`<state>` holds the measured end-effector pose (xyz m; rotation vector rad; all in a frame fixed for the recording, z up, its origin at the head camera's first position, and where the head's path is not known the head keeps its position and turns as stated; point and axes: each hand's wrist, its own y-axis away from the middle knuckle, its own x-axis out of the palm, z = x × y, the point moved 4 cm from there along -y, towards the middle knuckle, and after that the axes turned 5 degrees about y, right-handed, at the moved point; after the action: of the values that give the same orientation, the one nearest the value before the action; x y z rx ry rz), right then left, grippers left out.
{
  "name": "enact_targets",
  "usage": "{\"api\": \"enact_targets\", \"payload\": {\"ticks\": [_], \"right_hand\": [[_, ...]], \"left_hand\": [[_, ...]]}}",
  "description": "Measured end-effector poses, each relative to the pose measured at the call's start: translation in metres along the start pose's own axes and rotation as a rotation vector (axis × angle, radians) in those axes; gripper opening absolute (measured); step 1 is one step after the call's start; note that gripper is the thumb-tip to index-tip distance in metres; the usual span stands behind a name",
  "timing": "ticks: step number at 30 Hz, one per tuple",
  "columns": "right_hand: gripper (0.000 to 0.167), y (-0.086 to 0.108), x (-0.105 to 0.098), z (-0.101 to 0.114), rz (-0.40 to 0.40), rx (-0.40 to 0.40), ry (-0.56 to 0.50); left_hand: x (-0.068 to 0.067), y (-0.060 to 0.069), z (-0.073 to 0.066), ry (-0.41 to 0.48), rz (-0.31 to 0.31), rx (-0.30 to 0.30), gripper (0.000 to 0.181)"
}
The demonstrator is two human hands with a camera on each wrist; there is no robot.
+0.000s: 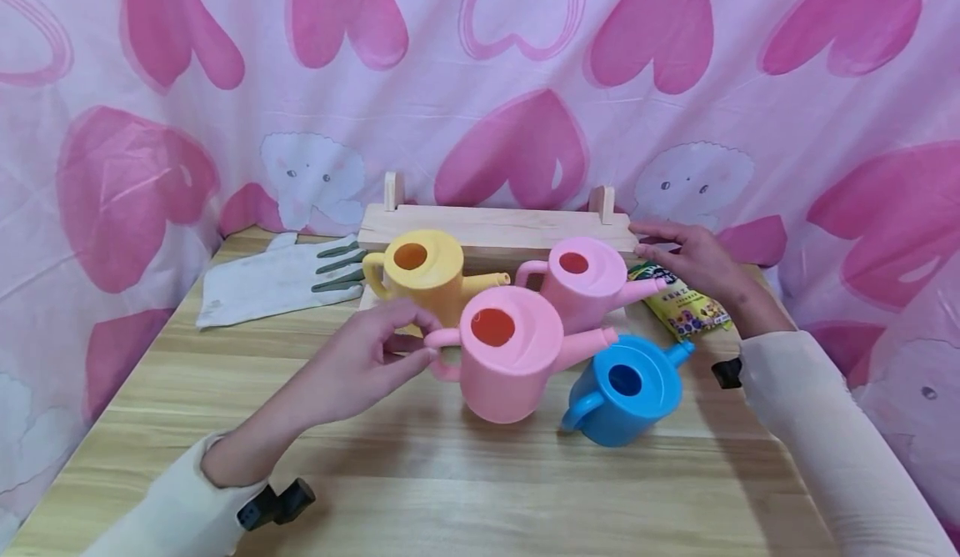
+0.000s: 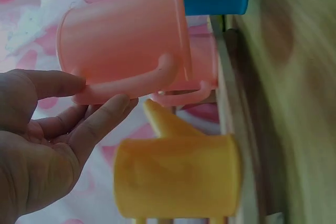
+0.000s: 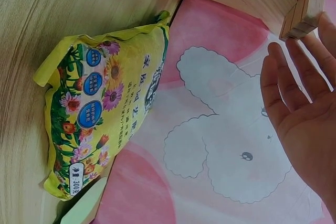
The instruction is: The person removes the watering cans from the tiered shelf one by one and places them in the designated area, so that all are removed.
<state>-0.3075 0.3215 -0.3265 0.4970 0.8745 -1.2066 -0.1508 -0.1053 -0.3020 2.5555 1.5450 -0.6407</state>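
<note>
My left hand [image 1: 367,365] pinches the handle of a salmon-pink watering can [image 1: 504,390], which is off the table; the left wrist view shows thumb and fingertips on that handle. Behind it a yellow watering can [image 1: 423,269] and a lighter pink watering can [image 1: 585,282] stand at the front of a wooden shelf stand [image 1: 510,225]. On the table to the right is a blue watering can [image 1: 626,411]. My right hand [image 1: 693,261] touches the right end of the stand with fairly straight fingers, seen also in the right wrist view.
A yellow flower-printed bag [image 3: 105,98] lies right of the stand, under my right forearm. White gloves with green fingers [image 1: 277,282] lie at the table's left. A pink heart-patterned curtain [image 1: 510,148] hangs behind the wooden table [image 1: 487,499].
</note>
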Motion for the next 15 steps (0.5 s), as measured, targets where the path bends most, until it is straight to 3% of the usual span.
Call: {"api": "enact_targets", "payload": {"ticks": [7,15], "right_hand": [[0.051,0.0,0.001,0.0,-0.003,0.008,0.001],[0.052,-0.001,0.001,0.0,-0.005,0.01,0.008]], "left_hand": [[0.008,0.008,0.022,0.044,0.014,-0.059,0.017],[0.019,0.012,0.038,0.042,0.03,-0.151,0.017]]}}
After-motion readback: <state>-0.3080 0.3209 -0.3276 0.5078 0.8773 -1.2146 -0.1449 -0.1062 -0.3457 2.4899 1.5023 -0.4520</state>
